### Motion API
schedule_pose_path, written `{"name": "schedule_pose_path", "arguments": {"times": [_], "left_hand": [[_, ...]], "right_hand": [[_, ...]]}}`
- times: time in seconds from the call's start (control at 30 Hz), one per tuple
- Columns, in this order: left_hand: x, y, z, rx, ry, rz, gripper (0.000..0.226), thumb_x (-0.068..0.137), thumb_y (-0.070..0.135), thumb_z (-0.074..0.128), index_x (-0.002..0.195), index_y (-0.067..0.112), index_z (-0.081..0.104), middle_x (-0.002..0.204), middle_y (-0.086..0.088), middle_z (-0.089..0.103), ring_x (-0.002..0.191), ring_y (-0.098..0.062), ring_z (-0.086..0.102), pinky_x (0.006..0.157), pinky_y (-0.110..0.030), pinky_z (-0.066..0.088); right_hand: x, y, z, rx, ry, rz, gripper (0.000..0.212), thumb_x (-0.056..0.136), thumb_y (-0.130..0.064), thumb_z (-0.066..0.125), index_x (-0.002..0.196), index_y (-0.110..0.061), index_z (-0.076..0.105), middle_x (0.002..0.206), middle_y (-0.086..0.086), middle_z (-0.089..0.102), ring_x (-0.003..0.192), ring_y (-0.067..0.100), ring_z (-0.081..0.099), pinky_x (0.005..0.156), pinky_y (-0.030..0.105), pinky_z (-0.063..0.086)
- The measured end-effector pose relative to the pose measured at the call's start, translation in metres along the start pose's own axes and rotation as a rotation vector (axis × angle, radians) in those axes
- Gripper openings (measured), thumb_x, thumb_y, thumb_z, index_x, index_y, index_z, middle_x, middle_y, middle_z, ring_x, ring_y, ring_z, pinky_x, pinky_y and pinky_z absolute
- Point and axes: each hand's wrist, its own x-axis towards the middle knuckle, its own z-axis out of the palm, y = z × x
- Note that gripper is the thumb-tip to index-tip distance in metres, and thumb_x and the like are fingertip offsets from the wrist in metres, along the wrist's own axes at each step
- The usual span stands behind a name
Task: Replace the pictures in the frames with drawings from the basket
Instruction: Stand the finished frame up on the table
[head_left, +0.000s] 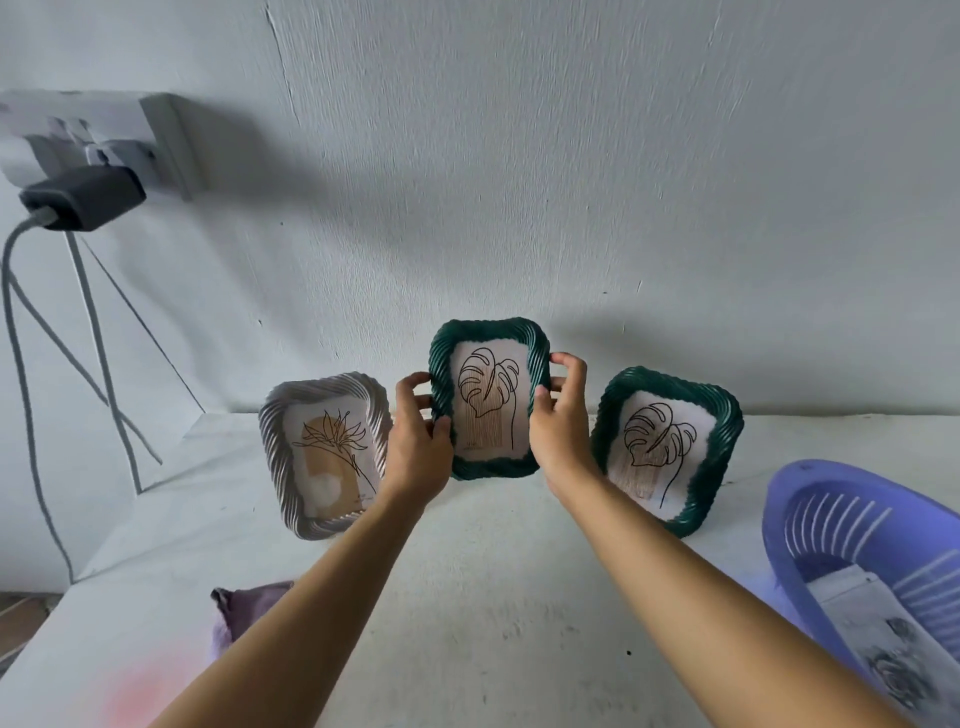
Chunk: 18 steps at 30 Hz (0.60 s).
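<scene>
A dark green wavy frame (488, 332) with a leaf line picture is held up above the white shelf. My left hand (421, 441) grips its left edge and my right hand (563, 421) grips its right edge. A white wavy frame (280, 441) with a flower picture stands on the shelf to the left. A second green frame (722, 457) with a leaf picture stands to the right. At the lower right a purple slotted basket (810, 499) holds paper drawings (878, 644) with dark sketches.
A white wall (519, 156) rises right behind the frames. A wall socket with a black charger (85, 197) and grey cables hangs at the left. A purple cloth (244, 608) lies near the shelf's front left. The shelf (493, 571) drops off at the left.
</scene>
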Motion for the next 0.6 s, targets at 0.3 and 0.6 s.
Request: {"name": "schedule_pose_path", "arguments": {"times": [0.3,0.6], "left_hand": [[-0.013,-0.043,0.002,-0.061,-0.052,-0.028,0.050,0.099,-0.005,0.045,0.130,0.033,0.037,0.123,-0.007,0.060,0.101,-0.022,0.069,0.076,-0.044,0.063],[-0.029,-0.052,-0.003,-0.029,-0.057,0.091,0.057,0.101,0.000,0.043,0.136,0.044,0.032,0.124,-0.013,0.056,0.109,-0.028,0.067,0.081,-0.049,0.062]], "right_hand": [[-0.018,0.045,-0.012,0.026,-0.091,-0.037,0.034,0.102,-0.006,0.046,0.129,-0.024,0.038,0.105,0.005,0.057,0.080,-0.012,0.052,0.072,0.004,0.042],[-0.038,0.045,-0.022,0.084,-0.163,-0.133,0.047,0.100,0.000,0.047,0.136,-0.028,0.035,0.095,-0.003,0.061,0.084,0.007,0.056,0.079,0.013,0.048]]}}
